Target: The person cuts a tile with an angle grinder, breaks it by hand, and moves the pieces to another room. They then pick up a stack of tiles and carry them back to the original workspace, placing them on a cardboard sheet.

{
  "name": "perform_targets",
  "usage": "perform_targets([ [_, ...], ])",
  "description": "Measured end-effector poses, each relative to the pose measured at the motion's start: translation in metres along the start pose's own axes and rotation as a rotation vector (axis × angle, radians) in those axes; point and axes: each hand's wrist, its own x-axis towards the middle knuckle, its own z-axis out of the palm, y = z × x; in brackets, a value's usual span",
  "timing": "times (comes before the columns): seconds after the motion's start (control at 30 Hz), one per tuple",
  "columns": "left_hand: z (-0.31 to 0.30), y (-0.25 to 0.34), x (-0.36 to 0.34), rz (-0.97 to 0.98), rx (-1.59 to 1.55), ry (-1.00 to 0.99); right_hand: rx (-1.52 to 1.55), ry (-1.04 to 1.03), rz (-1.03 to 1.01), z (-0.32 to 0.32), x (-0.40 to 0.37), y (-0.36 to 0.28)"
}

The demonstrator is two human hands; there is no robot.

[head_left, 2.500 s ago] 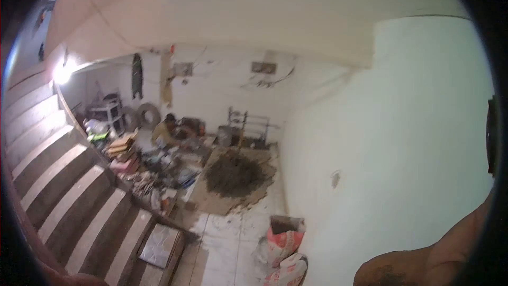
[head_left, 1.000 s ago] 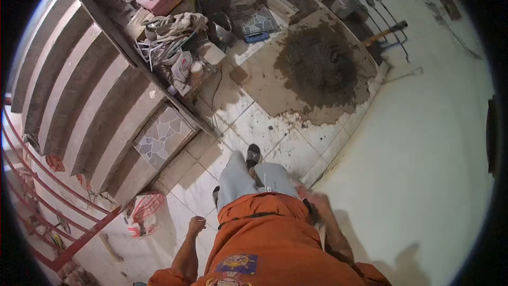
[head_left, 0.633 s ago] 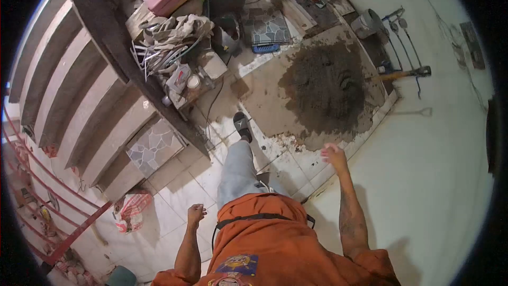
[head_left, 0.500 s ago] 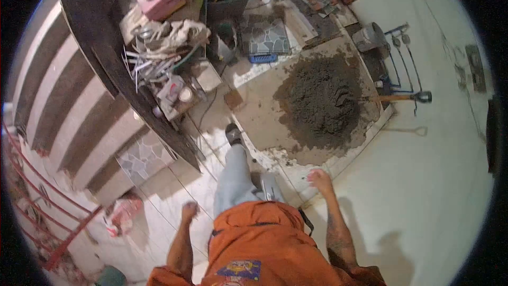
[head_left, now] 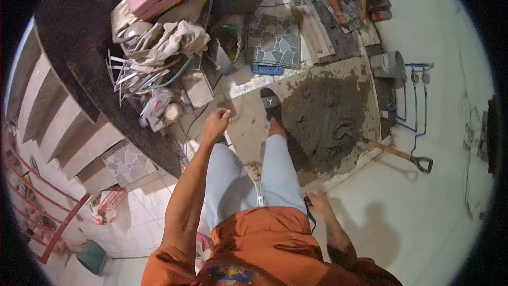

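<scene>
My left hand point(head_left: 217, 123) is raised in front of my left thigh, fingers curled in and nothing visible in them. Low beside my right hip is my right hand point(head_left: 318, 202), its fingers smeared by motion, close to a dark strap. A heap of wet grey mortar point(head_left: 328, 122) spreads over a board point(head_left: 246, 122) ahead of me. My shoe point(head_left: 270, 104) is on that board, at the heap's left edge. A shovel point(head_left: 394, 151) has its blade buried in the mortar, and its wooden shaft and dark D-grip point right, toward the white wall.
Stone-pattern tiles point(head_left: 272, 39) and a blue plastic tool point(head_left: 267, 69) lie beyond the board. A bucket point(head_left: 389, 64) stands by blue pipes point(head_left: 415, 92). Clutter with cloths point(head_left: 174, 42) fills the left, near curved stairs point(head_left: 69, 122). Another person's hands point(head_left: 349, 20) are far ahead.
I have stepped forward, a shoe now beside the mortar. My left hand has swung up and forward; my right hand has dropped back toward my hip. The shovel appears more tilted and nearer.
</scene>
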Motion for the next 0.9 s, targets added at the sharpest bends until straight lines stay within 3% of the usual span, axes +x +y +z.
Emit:
perform_targets([
  [0.1, 0.036, 0.025, 0.056, 0.063, 0.094, 0.056, 0.414, -0.267, -0.004, -0.056, 0.123, 0.0],
  [0.13, 0.051, 0.021, 0.077, 0.063, 0.089, 0.075, 0.502, -0.3, 0.145, -0.081, 0.159, -0.041],
  [0.23, 0.086, 0.015, 0.16, -0.046, 0.035, 0.099, 0.356, -0.353, -0.045, -0.132, 0.295, -0.091],
  [0.3, 0.114, 0.008, 0.215, -0.169, 0.035, 0.087, 0.344, -0.293, 0.026, -0.161, 0.377, -0.14],
  [0.33, 0.136, -0.024, 0.251, -0.126, 0.022, 0.117, 0.332, -0.291, 0.004, -0.181, 0.411, -0.166],
  [0.43, 0.177, -0.035, 0.34, -0.081, 0.079, 0.075, 0.417, -0.318, -0.013, -0.217, 0.528, -0.202],
  [0.5, 0.198, -0.028, 0.393, -0.105, 0.071, 0.06, 0.293, -0.237, 0.094, -0.223, 0.598, -0.227],
  [0.57, 0.229, -0.063, 0.452, -0.068, 0.161, 0.087, 0.197, -0.206, 0.085, -0.225, 0.675, -0.223],
  [0.63, 0.249, -0.084, 0.504, -0.002, 0.294, 0.131, 0.334, -0.173, -0.101, -0.227, 0.731, -0.211],
  [0.67, 0.259, -0.094, 0.524, 0.036, 0.362, 0.153, 0.285, -0.121, -0.076, -0.223, 0.762, -0.211],
  [0.77, 0.273, -0.077, 0.565, -0.089, 0.462, 0.3, -0.118, 0.082, -0.163, -0.216, 0.875, -0.211],
  [0.8, 0.272, -0.074, 0.578, -0.155, 0.423, 0.256, -0.209, 0.153, -0.211, -0.214, 0.897, -0.216],
  [0.83, 0.274, -0.073, 0.593, -0.224, 0.382, 0.209, -0.114, 0.211, -0.257, -0.216, 0.893, -0.238],
  [0.87, 0.276, -0.076, 0.606, -0.29, 0.356, 0.171, -0.137, 0.256, -0.43, -0.214, 0.919, -0.226],
  [0.9, 0.277, -0.08, 0.621, -0.353, 0.328, 0.138, -0.09, 0.248, -0.432, -0.212, 0.939, -0.219],
])
